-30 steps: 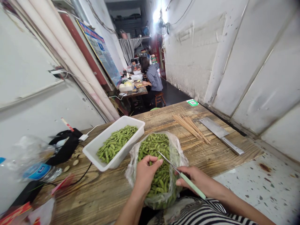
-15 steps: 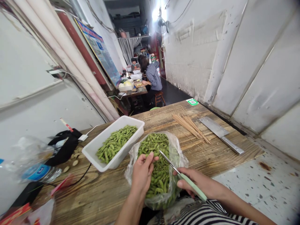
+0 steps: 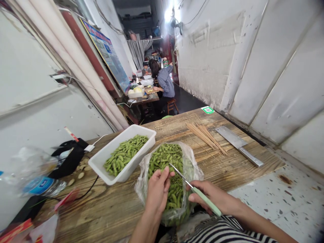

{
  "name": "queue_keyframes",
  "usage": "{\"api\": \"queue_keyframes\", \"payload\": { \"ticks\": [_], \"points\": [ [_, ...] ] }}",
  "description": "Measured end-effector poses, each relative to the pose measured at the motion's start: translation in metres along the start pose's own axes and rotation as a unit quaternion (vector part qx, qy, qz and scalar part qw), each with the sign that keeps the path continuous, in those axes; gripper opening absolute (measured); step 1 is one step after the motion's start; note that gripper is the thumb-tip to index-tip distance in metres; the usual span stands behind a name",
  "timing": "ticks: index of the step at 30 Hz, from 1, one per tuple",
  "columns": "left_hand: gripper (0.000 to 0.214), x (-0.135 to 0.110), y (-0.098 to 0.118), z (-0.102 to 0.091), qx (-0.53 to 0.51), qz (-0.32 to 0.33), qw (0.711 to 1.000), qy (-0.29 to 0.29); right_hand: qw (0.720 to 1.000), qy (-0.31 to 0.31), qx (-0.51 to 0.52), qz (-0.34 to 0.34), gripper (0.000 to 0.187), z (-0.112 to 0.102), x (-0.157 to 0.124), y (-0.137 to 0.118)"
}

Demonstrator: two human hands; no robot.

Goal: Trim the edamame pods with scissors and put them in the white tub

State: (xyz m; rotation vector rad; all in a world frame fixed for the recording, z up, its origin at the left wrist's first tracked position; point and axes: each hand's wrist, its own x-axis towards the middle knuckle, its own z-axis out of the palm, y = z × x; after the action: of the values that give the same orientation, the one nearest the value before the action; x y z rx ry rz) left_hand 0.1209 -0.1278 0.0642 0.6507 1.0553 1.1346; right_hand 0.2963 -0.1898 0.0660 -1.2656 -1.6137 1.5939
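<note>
My left hand [image 3: 159, 187] is closed in a pinch over a clear plastic bag [image 3: 193, 165] full of green edamame pods [image 3: 174, 195]. An edamame pod is between its fingertips, mostly hidden by them. In my right hand [image 3: 211, 194] is a pair of scissors [image 3: 188, 184] with light green handles. The metal blades point up and left, their tips right beside my left fingertips. Left of the bag, a white plastic tub [image 3: 101, 168] holds more edamame pods [image 3: 125, 153].
On the wooden table [image 3: 106, 209] to the right lie thin bamboo skewers [image 3: 206, 136] and a cleaver [image 3: 239, 145]. A water bottle [image 3: 44, 185], a black bag [image 3: 69, 158] and red packaging [image 3: 16, 233] crowd the left side. A person [image 3: 164, 81] sits at a farther table.
My left hand has shifted slightly right and downward, and less of the pod shows between its fingers. The scissor tips have moved slightly left. The tub and bag stay put.
</note>
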Motion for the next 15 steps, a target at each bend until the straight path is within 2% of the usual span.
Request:
{"api": "queue_keyframes", "payload": {
  "ticks": [4, 6, 7, 9, 10, 11, 12, 13, 15],
  "points": [
    [0.048, -0.003, -0.003, 0.001, -0.007, -0.012, 1.000, 0.006, 1.000, 0.018, 0.015, 0.004, 0.044, 0.003, 0.002, 0.001],
    [0.047, 0.000, 0.000, -0.005, 0.005, -0.004, 1.000, 0.007, 1.000, 0.017, 0.022, 0.011, 0.043, 0.003, 0.003, 0.005],
    [0.045, 0.004, 0.005, -0.010, 0.015, 0.015, 1.000, 0.013, 0.999, 0.013, 0.026, 0.017, 0.044, 0.002, 0.003, 0.007],
    [0.040, 0.016, 0.024, -0.026, 0.060, 0.093, 0.992, 0.057, 0.999, 0.009, 0.033, 0.028, 0.045, 0.001, 0.003, 0.011],
    [0.038, 0.024, 0.038, -0.035, 0.097, 0.157, 0.978, 0.101, 0.999, 0.011, 0.034, 0.033, 0.046, 0.000, 0.002, 0.012],
    [0.034, 0.033, 0.053, -0.046, 0.166, 0.232, 0.945, 0.159, 0.999, 0.013, 0.034, 0.036, 0.047, -0.001, 0.002, 0.014],
    [0.029, 0.042, 0.069, -0.056, 0.250, 0.304, 0.889, 0.234, 0.999, 0.015, 0.032, 0.038, 0.047, -0.001, 0.001, 0.015],
    [0.024, 0.050, 0.085, -0.065, 0.277, 0.331, 0.861, 0.269, 0.999, 0.016, 0.030, 0.037, 0.046, -0.001, 0.001, 0.015],
    [0.019, 0.063, 0.109, -0.078, 0.325, 0.348, 0.830, 0.291, 0.999, 0.012, 0.025, 0.036, 0.046, -0.001, 0.001, 0.016]
  ]
}}
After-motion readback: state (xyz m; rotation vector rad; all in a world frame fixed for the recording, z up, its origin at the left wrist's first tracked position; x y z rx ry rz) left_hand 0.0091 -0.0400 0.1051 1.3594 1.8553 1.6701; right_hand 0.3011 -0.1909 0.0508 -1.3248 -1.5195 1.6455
